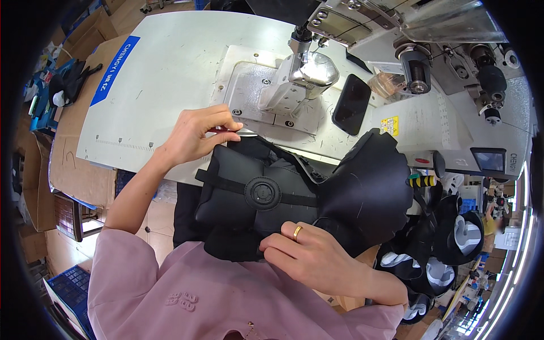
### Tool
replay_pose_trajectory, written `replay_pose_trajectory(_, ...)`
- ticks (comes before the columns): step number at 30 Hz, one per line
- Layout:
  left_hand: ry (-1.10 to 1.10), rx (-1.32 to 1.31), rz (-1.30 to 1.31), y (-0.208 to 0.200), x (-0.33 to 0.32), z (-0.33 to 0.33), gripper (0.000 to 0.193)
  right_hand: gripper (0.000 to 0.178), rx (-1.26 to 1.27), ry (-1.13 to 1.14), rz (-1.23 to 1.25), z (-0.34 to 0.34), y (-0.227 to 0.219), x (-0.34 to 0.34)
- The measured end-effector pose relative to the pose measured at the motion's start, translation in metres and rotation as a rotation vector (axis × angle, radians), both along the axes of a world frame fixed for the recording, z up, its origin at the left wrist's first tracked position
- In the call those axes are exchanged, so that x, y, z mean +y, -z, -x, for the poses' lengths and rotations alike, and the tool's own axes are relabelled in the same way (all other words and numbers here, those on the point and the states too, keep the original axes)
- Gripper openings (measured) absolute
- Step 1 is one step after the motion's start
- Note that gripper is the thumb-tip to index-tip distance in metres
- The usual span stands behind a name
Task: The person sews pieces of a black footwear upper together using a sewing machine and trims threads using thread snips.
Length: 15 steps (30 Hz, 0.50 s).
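A black padded piece (232,181) with stitched seams lies across my lap at the table's edge. It carries a strap and a round dial (263,194), and a stiff, flared black panel (368,187) rises at its right end. My left hand (198,133) is at the far left edge of the piece, thumb and fingers pinched on a slim red tool with a pale metallic tip (247,134). The tool's kind is mostly hidden by the fingers. My right hand (303,255), with a ring on it, curls its fingers around the near edge of the black piece.
A sewing machine's metal post (294,85) stands on the white table (164,73), under the machine head (362,22). A black phone (352,105) lies beside the post. More black pieces with white linings (467,235) are piled at right. Cardboard (85,124) stands at left.
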State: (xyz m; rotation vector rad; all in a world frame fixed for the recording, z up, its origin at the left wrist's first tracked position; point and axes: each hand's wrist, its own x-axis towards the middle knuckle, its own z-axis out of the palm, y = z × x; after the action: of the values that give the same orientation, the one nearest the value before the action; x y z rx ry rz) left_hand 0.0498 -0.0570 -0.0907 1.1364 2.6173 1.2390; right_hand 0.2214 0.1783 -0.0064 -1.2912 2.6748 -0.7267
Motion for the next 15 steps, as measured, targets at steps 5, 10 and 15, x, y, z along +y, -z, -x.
replay_pose_trajectory(5, -0.175, -0.138, -0.157, -0.004, -0.007, -0.006, 0.017, 0.011, -0.023, 0.001, -0.002, 0.001, 0.001, 0.000)
replay_pose_trajectory(10, -0.094, -0.211, -0.235, 0.004, -0.003, -0.008, 0.010, 0.013, -0.043, -0.029, -0.050, -0.008, 0.005, -0.004)
replay_pose_trajectory(15, 0.003, -0.606, -0.076, 0.001, -0.007, 0.015, 0.022, 0.015, -0.055, -0.061, -0.132, -0.019, 0.009, -0.005)
